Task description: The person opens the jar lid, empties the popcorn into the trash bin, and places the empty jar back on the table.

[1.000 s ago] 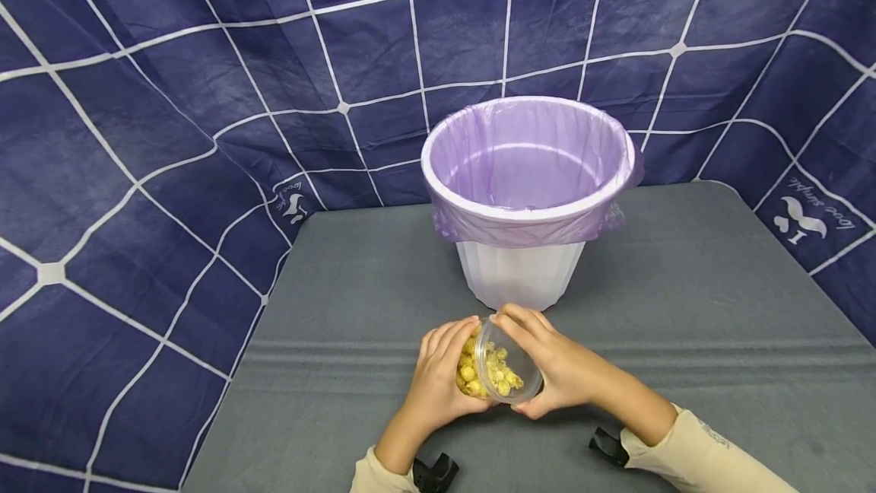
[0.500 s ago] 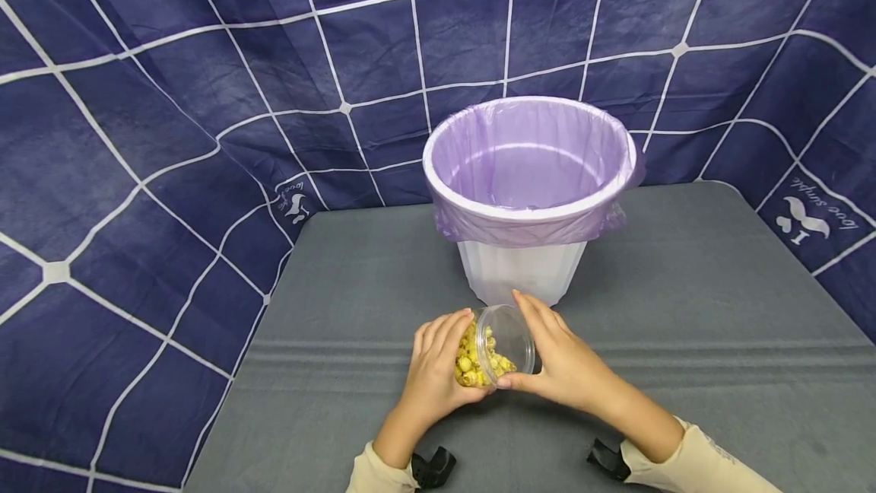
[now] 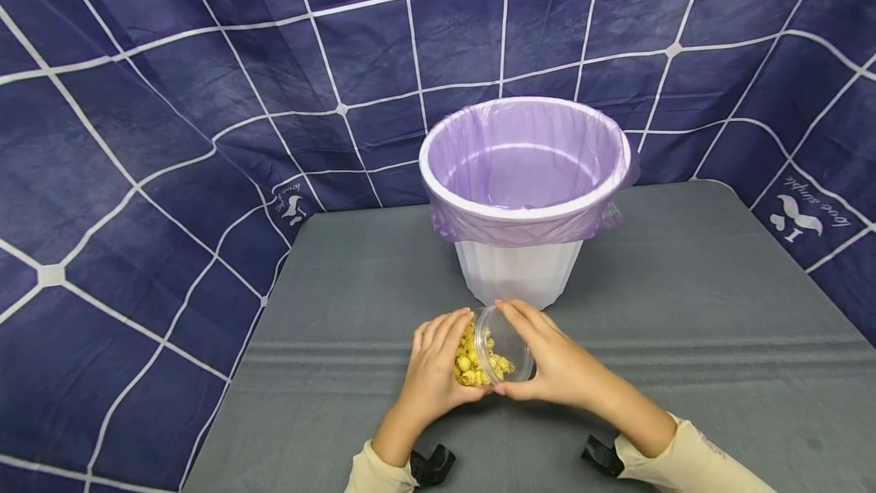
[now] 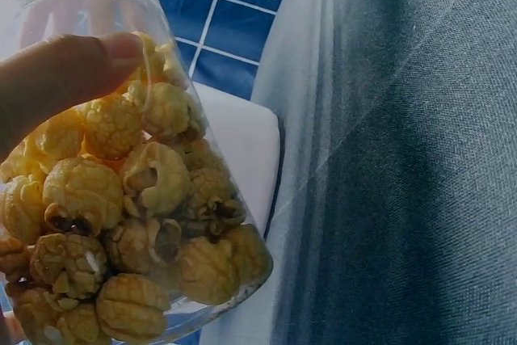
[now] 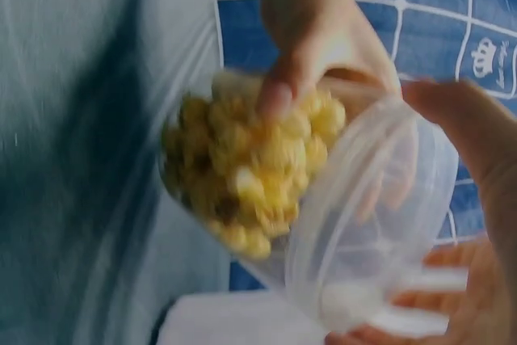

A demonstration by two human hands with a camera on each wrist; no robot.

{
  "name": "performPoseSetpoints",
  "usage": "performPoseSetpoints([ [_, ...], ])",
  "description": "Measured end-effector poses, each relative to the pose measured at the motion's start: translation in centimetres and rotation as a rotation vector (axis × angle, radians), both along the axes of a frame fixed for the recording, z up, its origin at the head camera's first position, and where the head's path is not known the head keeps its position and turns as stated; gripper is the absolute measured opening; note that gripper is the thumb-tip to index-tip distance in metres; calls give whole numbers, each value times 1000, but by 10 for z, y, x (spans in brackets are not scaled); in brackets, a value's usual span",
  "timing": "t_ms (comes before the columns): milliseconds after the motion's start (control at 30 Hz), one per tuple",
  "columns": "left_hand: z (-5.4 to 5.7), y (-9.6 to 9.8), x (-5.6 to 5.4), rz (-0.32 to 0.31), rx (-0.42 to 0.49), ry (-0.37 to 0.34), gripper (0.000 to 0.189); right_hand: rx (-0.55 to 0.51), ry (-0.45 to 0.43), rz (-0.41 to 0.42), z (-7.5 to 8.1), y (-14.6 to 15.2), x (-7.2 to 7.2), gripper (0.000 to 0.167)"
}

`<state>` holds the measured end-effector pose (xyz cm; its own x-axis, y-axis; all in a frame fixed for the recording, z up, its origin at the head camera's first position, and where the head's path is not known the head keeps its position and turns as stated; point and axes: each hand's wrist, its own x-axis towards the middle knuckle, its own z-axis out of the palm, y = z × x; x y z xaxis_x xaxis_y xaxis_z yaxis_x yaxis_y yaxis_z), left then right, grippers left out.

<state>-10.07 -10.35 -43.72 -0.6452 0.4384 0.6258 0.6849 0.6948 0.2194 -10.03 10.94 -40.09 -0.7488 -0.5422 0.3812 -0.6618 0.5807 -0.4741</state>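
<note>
A clear plastic jar of popcorn (image 3: 470, 360) lies tilted between my two hands, its lidded end turned right. My left hand (image 3: 433, 364) grips the jar's body from the left, its thumb (image 4: 77, 70) across the side in the left wrist view. My right hand (image 3: 557, 356) holds the clear round lid (image 3: 509, 341) at the jar's end, with fingers on the far rim and thumb on the near rim. Yellow popcorn (image 5: 266, 159) fills much of the jar and shows through its wall in the right wrist view.
Just beyond my hands a white bin (image 3: 516, 268) stands on the grey cloth surface (image 3: 328, 402). A purple bag (image 3: 527, 230) lines it and folds over its rim. Blue checked cloth (image 3: 369, 44) hangs behind and at both sides.
My right fingers lifted off the lid's far edge and came back onto it, while the right thumb moved to its near left rim. The jar shifted slightly left in my left hand.
</note>
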Motion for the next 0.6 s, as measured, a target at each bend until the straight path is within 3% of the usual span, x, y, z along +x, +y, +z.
performPoseSetpoints([
  [167,0,-3,-1,-6,-12,-22,103,95,71,181,0,9,-9,103],
  [267,1,-3,-1,-1,-22,-36,104,144,62,208,0,10,-8,107],
  [400,1,-3,0,18,-36,-75,103,117,21,102,0,8,-3,106],
  [600,0,-2,1,23,-40,-87,100,20,-136,-106,3,-1,7,100],
])
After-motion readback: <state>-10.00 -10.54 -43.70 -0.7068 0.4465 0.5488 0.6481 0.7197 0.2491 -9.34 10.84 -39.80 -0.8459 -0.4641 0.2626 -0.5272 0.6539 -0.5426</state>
